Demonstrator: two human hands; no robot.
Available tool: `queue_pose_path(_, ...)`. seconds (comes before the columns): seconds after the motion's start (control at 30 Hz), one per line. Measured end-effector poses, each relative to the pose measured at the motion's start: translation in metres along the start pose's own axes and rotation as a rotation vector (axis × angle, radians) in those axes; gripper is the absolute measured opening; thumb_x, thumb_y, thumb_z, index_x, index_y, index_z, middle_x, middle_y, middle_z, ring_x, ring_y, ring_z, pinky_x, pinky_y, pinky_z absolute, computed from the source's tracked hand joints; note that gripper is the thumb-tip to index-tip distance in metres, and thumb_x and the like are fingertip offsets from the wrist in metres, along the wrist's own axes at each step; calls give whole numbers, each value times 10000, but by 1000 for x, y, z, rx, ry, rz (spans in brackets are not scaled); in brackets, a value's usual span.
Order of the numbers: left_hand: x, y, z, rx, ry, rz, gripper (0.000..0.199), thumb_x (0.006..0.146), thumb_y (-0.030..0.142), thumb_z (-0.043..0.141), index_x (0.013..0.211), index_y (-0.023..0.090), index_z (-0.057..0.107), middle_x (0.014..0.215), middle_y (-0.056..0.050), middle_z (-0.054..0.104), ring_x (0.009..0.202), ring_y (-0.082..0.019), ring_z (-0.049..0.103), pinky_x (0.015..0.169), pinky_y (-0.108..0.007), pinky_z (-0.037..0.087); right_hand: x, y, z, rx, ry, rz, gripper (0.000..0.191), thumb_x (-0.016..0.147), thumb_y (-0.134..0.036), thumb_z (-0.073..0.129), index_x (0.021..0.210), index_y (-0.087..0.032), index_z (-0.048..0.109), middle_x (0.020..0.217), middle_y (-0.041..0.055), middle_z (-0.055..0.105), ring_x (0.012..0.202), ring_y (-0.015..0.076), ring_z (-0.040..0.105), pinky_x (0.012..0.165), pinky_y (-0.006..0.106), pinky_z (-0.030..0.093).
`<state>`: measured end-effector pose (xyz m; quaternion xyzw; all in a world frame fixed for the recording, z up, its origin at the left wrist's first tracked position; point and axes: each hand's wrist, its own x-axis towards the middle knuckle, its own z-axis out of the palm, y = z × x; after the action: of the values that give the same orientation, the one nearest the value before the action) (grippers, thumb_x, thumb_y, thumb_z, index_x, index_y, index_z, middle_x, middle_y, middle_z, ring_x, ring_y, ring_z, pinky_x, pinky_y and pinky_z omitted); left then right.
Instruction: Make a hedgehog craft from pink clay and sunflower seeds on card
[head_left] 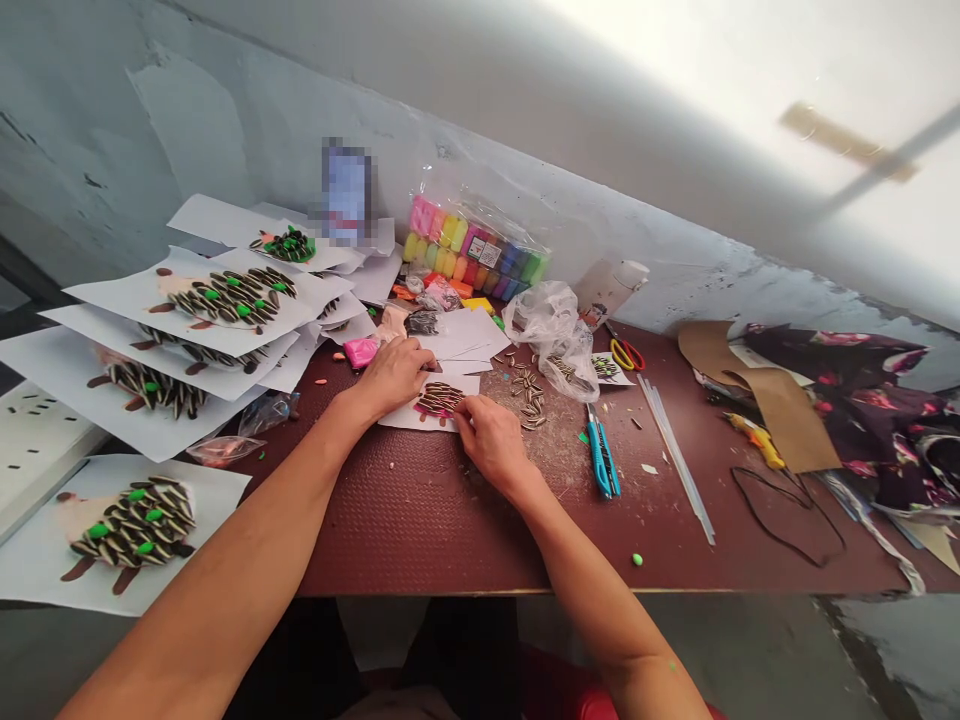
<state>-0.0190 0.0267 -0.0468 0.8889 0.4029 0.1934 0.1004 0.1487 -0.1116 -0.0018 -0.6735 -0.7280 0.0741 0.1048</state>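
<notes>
Right hand [491, 443] touching sunflower-seed collage [439, 400]

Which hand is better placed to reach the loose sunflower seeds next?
Probably the right hand: it rests at the paper, beside the loose sunflower seeds, while the left hand lies farther off, across the paper.

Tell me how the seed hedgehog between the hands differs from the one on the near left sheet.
The hedgehog between the hands is smaller than the near left one, which carries green clay dots; the smaller shows none. The right hand touches the smaller one's sheet. Both use striped sunflower seeds on white paper.
</notes>
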Motion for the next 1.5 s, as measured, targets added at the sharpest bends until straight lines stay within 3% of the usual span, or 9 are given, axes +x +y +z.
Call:
queue_pose_path(1.03,1,1,0,-6,-8,-8,287,865,174,551,997,251,794,960,-78,702,994,-274,600,921,-414,474,2,-2,5,5,48,-11,128,1019,-264,560,977,-231,676,970,35,685,863,164,613,717,239,377)
queue_pose_path(1.5,0,3,-2,-4,-16,-9,282,873,159,551,1005,228,791,969,-88,702,1002,-277,615,920,-409,475,5,-4,7,-47,27,-42,215,1056,-270,496,993,-229,697,978,43,647,875,166,591,710,247,367)
